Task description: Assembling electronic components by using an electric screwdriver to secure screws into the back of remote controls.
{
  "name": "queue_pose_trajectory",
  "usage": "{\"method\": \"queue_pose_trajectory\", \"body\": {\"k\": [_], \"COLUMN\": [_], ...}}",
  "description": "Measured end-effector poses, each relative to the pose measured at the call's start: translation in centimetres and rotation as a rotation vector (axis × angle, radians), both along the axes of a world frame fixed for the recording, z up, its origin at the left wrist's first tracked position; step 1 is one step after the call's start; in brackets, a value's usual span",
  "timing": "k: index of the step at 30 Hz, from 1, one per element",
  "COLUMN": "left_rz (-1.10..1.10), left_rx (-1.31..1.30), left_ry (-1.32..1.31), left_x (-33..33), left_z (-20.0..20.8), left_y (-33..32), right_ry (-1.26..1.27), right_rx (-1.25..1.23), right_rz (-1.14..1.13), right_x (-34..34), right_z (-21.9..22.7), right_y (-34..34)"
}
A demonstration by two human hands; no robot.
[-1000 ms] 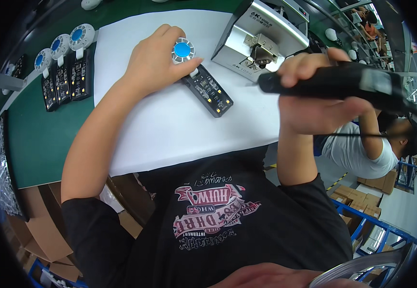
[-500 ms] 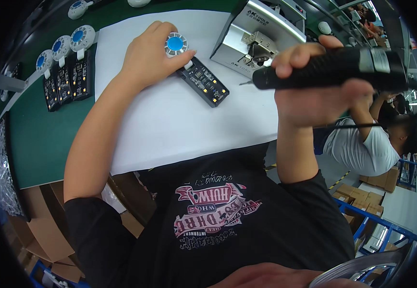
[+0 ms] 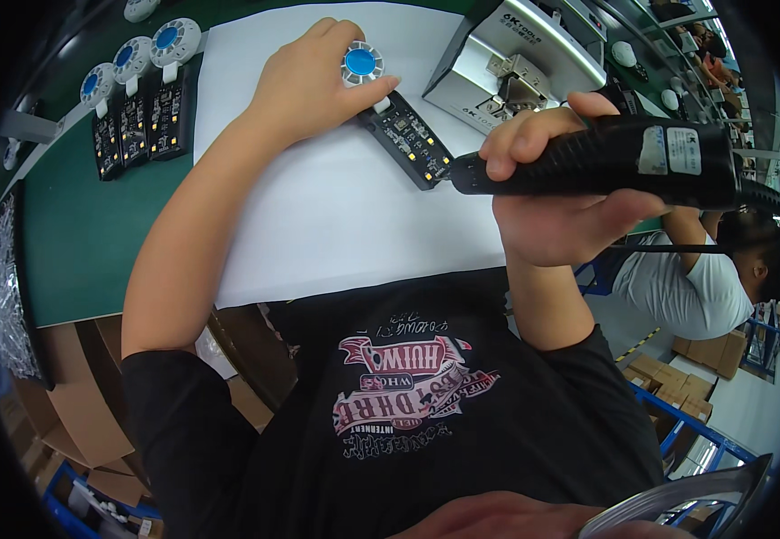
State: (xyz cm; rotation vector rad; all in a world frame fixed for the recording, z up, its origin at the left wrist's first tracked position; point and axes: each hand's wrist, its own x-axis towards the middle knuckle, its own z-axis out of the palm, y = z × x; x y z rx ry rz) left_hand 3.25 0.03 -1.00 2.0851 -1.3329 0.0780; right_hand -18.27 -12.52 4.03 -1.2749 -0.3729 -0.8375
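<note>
My left hand (image 3: 314,85) is closed round a white ribbed disc with a blue centre (image 3: 361,62), thumb along its near side. A black circuit-board module (image 3: 410,142) with small yellow parts joins that disc by a white neck and lies slanted on the white sheet (image 3: 345,234). My right hand (image 3: 552,180) grips a black corded electric screwdriver (image 3: 615,157), held level and pointing left. Its tip is at the module's near right end; whether it touches a screw is too small to tell. A silver screw feeder (image 3: 516,67) stands just beyond the screwdriver.
Several similar modules with blue-centred discs (image 3: 167,121) lie side by side on the green mat (image 3: 75,242) at left. Clear plastic wrapping (image 3: 5,287) sits at the far left edge. A co-worker in a white shirt (image 3: 678,283) is at right, near cardboard boxes (image 3: 673,382).
My right hand has brought the screwdriver left, from beside the module to its near end. My left hand keeps its hold on the disc. The whole view has shifted slightly.
</note>
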Motion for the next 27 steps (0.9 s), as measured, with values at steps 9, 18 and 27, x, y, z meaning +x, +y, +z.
{"method": "queue_pose_trajectory", "body": {"k": [9,18,27], "left_rz": [0.007,-0.005,0.307], "left_rx": [0.067,0.069,0.106], "left_ry": [-0.058,0.057,-0.188], "left_x": [0.9,0.3,3.9], "left_z": [1.0,1.9,8.4], "left_y": [-0.5,0.4,1.4], "right_ry": [0.063,0.034,0.134], "right_rx": [0.076,0.606,0.832], "right_rz": [0.018,0.106,0.1], "right_x": [0.8,-3.1,-12.7], "right_z": [0.1,1.1,-5.8], "right_y": [0.8,-3.7,-7.1]}}
